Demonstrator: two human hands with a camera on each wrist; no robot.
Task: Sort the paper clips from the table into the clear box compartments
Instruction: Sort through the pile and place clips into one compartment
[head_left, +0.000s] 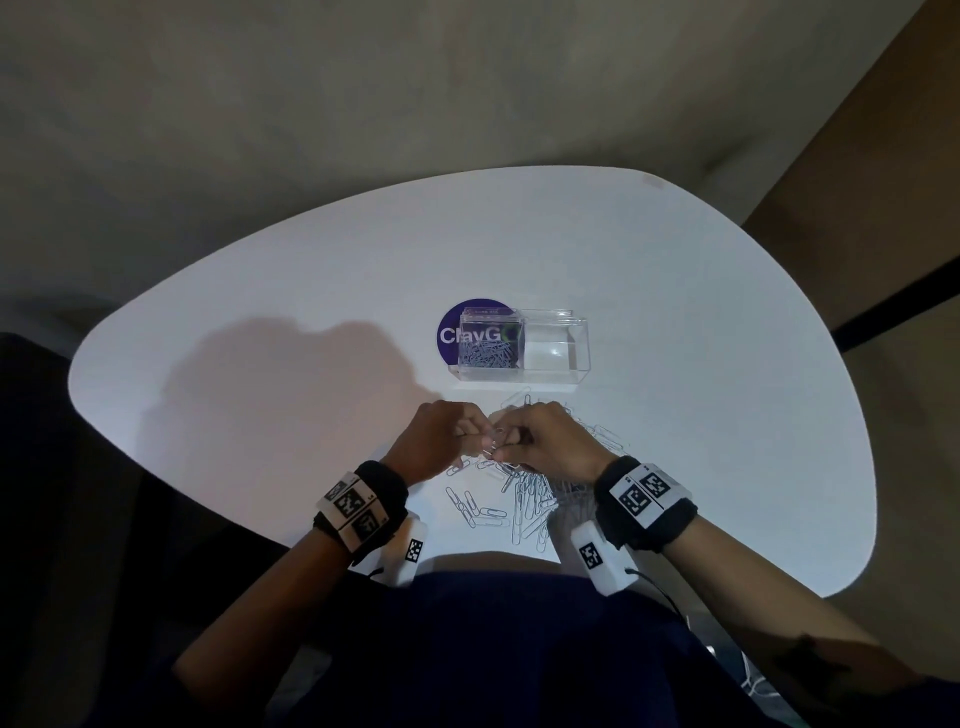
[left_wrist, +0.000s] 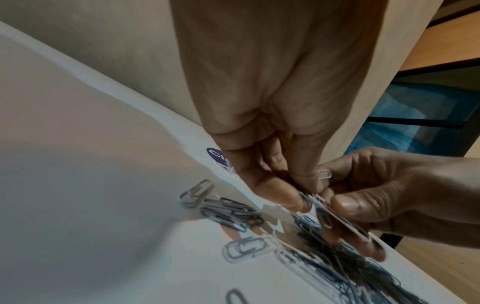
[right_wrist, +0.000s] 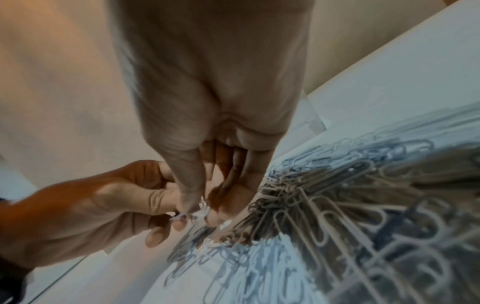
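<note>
**rigwatcher:** What's my feed showing on the person's arms?

**me:** From my remote seat I see bare forearms, a black fabric wristband on the left and another on the right, each carrying white blocks printed with black square tags. A thin black cable trails off the right unit. Dark blue clothing below.

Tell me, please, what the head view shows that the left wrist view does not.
Only the head view shows the clear box, with small paper clips in its left compartment, and both wrist bands. Only the left wrist view shows a blue bin under a shelf. Both show the left hand and right hand pinching paper clips above the pile.
</note>
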